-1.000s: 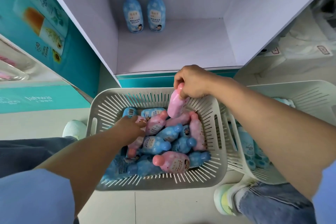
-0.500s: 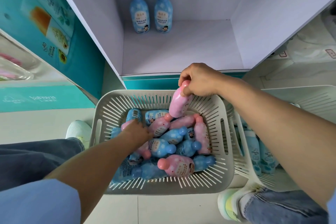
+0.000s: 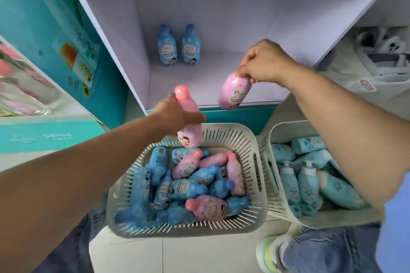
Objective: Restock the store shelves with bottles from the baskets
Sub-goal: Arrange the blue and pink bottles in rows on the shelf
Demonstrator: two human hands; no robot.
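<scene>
While only 2 blue bottles point(image 3: 167, 47) stand on the shelf point(image 3: 221, 73), the left hand point(image 3: 175, 115) grips 1 pink bottle point(image 3: 192, 135) and the right hand point(image 3: 264, 62) a second pink bottle point(image 3: 233, 93), both held up between the baskets point(image 3: 250, 137) and the shelf, and the baskets look full, so restocking seems barely begun.

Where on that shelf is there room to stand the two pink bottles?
The shelf floor is bare in front of and right of the two blue bottles at the back left, as far as the right wall. Both baskets below are crowded with bottles.
</scene>
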